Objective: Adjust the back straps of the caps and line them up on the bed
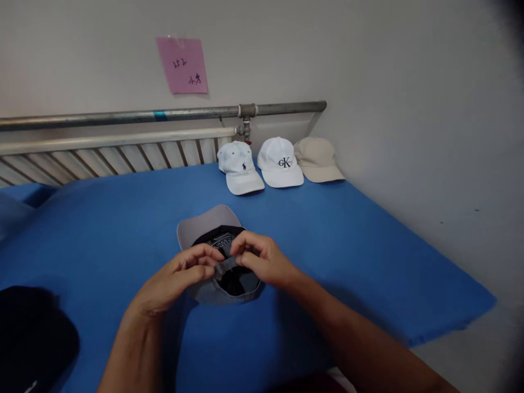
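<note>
A grey cap (213,256) lies upside down on the blue cloth (347,245), near the middle of it, brim pointing away from the person and dark lining exposed. A label inside carries print too small to read. The left hand (184,275) and right hand (262,259) each pinch the back strap (225,267) of the cap between thumb and fingertips. Along the far edge sit three caps in a row: a white cap (239,166) with a small dark horse-rider emblem, a second white cap (279,162) marked "CK", and a beige cap (317,158). A pink note (182,65) on the wall bears handwriting, illegible. A black cap (35,338) lies at lower left.
</note>
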The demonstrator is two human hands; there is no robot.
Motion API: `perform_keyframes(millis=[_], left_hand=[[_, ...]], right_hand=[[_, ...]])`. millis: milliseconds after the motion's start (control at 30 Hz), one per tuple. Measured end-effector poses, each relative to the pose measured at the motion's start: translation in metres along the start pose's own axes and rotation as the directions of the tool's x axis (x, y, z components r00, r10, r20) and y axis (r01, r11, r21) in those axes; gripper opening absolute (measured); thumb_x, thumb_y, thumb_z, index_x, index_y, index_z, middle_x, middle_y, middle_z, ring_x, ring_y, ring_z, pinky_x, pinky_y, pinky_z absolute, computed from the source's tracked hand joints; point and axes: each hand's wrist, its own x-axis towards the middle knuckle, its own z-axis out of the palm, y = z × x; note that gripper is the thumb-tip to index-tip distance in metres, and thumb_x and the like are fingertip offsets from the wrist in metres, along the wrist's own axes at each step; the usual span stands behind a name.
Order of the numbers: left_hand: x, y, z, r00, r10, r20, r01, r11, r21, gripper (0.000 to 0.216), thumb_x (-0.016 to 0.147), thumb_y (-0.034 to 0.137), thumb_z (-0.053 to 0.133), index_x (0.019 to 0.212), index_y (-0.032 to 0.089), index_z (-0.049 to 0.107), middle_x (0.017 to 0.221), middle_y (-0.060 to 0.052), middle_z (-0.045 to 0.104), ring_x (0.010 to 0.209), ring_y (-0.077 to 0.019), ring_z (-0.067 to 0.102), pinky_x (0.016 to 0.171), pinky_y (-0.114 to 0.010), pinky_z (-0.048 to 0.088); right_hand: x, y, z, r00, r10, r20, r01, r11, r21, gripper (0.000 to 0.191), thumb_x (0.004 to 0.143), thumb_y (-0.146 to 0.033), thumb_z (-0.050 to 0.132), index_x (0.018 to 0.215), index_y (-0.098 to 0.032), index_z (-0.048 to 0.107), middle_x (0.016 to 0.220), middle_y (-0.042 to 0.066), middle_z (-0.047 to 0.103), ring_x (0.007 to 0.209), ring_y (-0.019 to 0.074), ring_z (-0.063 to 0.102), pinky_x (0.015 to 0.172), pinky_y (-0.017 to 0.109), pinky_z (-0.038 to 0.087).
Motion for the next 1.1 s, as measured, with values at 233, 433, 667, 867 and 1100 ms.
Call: perform_keyframes(millis=[233,433,667,867,1100], left_hand=[[-0.004,0.001,-0.002,0.992,-0.03,0.121,0.013,0.991,0.133,0.023,0.082,0.038,0.066,0.073,0.016,0.064,0.068,0.001,0.06,0.062,-0.0096,0.047,0.059,-0.022,0.035],[-0.008,-0.004,-0.011,0.997,0.081,-0.004,-0.08,0.993,0.082,0.023,0.079,0.037,0.07,0.071,0.016,0.065,0.066,0.001,0.057,0.062,-0.0094,0.047,0.059,-0.021,0.035],[-0.008,-0.007,-0.015,0.986,0.163,-0.039,-0.159,0.984,0.078,0.025,0.079,0.036,0.069,0.066,0.016,0.062,0.062,0.001,0.055,0.059,-0.0098,0.045,0.057,-0.021,0.035],[-0.011,-0.003,-0.014,0.996,0.068,0.059,-0.075,0.99,0.123,0.025,0.081,0.039,0.066,0.073,0.016,0.064,0.065,0.0,0.057,0.059,-0.0098,0.045,0.055,-0.021,0.034],[-0.017,0.004,-0.014,0.926,0.094,0.365,-0.159,0.975,0.152,0.02,0.083,0.037,0.063,0.086,0.02,0.073,0.072,-0.006,0.066,0.066,-0.0167,0.058,0.063,-0.028,0.045]], right_hand=[[-0.003,-0.004,-0.007,0.976,-0.169,0.135,0.197,0.952,-0.234,0.016,0.073,-0.009,0.057,0.079,-0.02,0.065,0.072,-0.001,0.064,0.075,0.0144,0.056,0.074,0.029,0.045],[0.0,-0.004,-0.018,0.979,-0.141,0.15,0.166,0.971,-0.171,0.014,0.073,-0.013,0.062,0.083,-0.021,0.068,0.077,-0.001,0.065,0.079,0.0147,0.055,0.078,0.031,0.044],[0.001,0.001,-0.014,0.991,0.068,0.114,-0.097,0.956,0.277,0.01,0.07,-0.018,0.069,0.079,-0.018,0.065,0.064,-0.005,0.06,0.056,0.0079,0.053,0.056,0.021,0.041],[-0.001,-0.003,-0.015,0.99,0.041,0.137,-0.077,0.961,0.267,0.009,0.07,-0.015,0.067,0.079,-0.017,0.065,0.062,-0.005,0.059,0.056,0.0076,0.052,0.057,0.021,0.04],[0.003,0.005,-0.02,0.998,-0.062,-0.026,0.063,0.998,0.023,0.015,0.085,-0.017,0.052,0.089,-0.019,0.067,0.081,0.001,0.067,0.078,0.0132,0.062,0.076,0.029,0.048]])
